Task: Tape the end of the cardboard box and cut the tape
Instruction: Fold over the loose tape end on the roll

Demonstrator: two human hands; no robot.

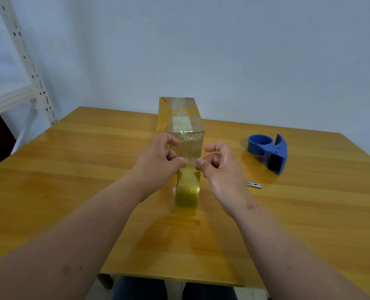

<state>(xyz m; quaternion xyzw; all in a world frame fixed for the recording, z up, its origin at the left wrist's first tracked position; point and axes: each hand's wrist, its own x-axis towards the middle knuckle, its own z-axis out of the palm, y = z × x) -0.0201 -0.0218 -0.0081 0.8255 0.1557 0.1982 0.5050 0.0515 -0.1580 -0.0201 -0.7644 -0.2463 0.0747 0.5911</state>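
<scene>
Box end: clear tape strip (pixel 189 151) laid over cardboard box (pixel 180 118) | left hand (pixel 158 159), right hand (pixel 219 163) pinched on strip | tape roll (pixel 187 191) still attached | cutting judged outstanding

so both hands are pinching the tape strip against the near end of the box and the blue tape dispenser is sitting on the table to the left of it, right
Not quite: the head view shows the blue tape dispenser on the table to the right of the box, not the left. The left hand and right hand do pinch the tape strip at its near end.
</scene>
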